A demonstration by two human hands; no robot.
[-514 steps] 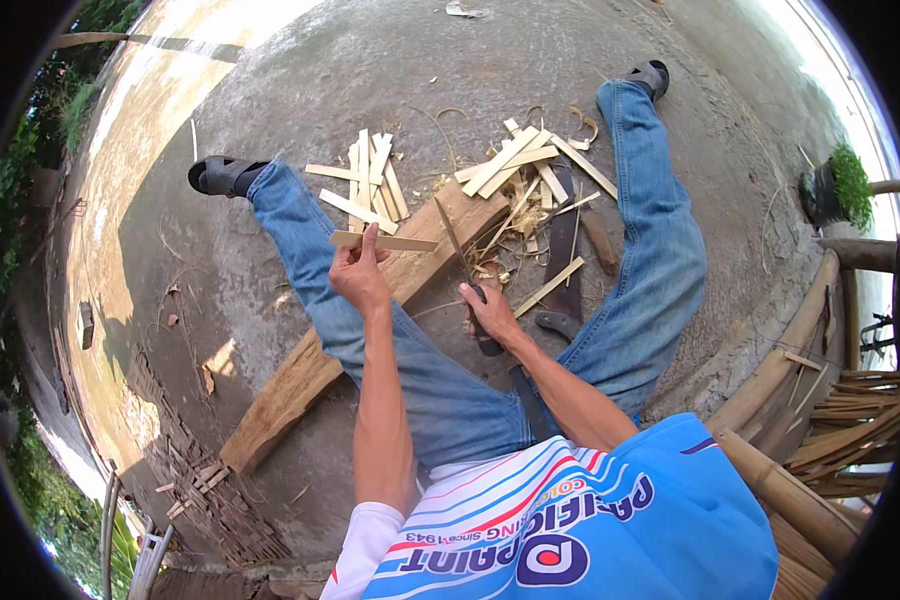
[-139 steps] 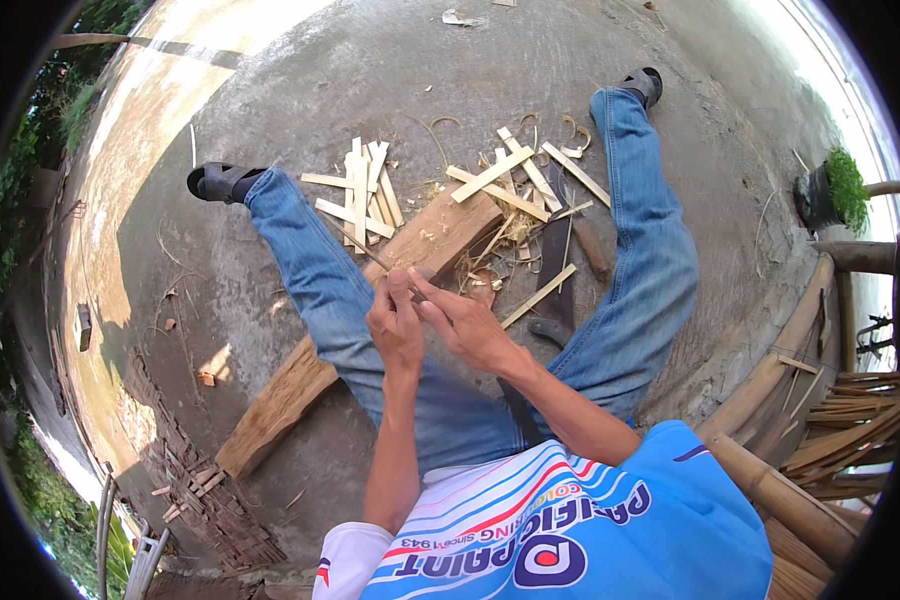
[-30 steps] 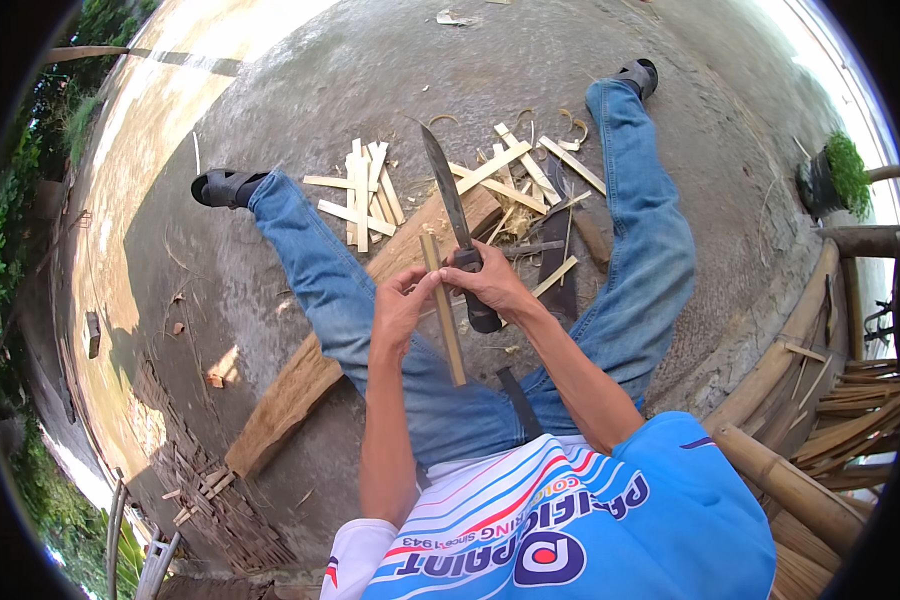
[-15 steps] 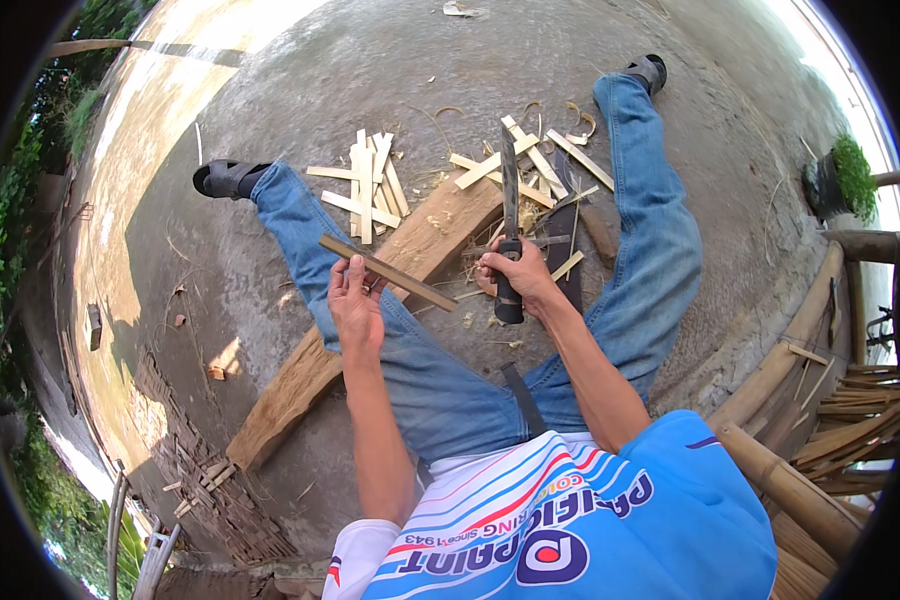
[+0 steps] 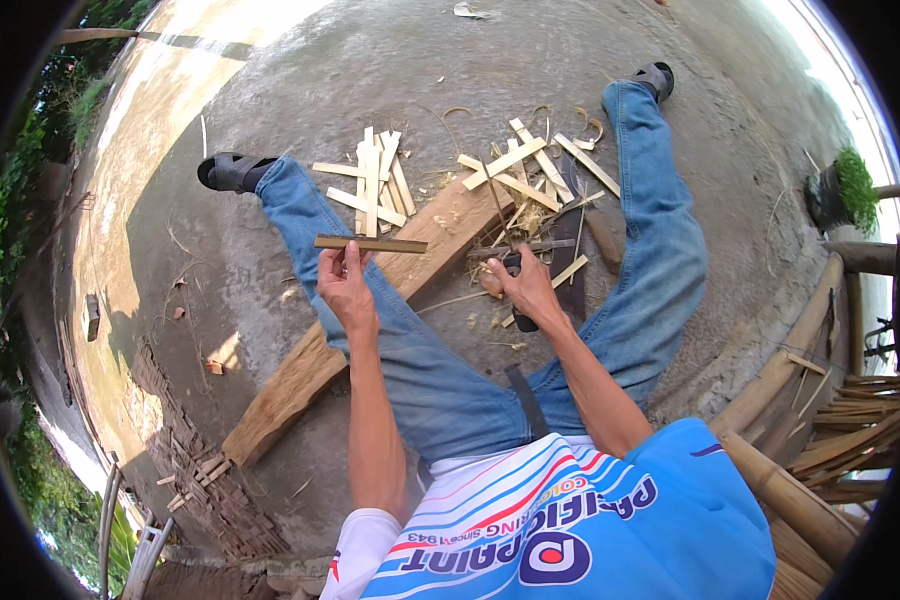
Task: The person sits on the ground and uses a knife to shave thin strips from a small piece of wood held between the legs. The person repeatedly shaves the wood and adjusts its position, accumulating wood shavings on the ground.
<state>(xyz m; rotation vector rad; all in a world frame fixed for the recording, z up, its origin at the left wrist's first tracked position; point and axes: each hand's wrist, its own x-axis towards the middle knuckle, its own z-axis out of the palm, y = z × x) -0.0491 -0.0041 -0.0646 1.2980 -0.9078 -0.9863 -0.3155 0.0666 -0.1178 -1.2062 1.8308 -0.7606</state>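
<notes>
A short, narrow strip (image 5: 395, 245), seemingly bamboo with a brown face, lies level in my left hand (image 5: 348, 292), pinched between thumb and fingers. My right hand (image 5: 532, 288) is wrapped round the black handle of a knife (image 5: 526, 322). The blade points away from me and shows almost edge-on, so its outline is hard to make out. Strip and knife are apart. Below both hands a thick wooden beam (image 5: 290, 385) lies slantwise on the ground, passing under my left leg. Pale split strips lie beyond it in a left pile (image 5: 372, 190) and a right pile (image 5: 515, 160).
My legs in jeans spread either side of the work. Shavings and a dark flat piece (image 5: 572, 285) lie near my right leg, beside a short wood block (image 5: 602, 240). At the right stand a potted plant (image 5: 850, 190) and bamboo poles (image 5: 790, 490).
The strip has turned from slanting to nearly level, and my left hand has shifted slightly left and down. The knife has turned from showing its broad blade to nearly edge-on, my right hand moving slightly lower.
</notes>
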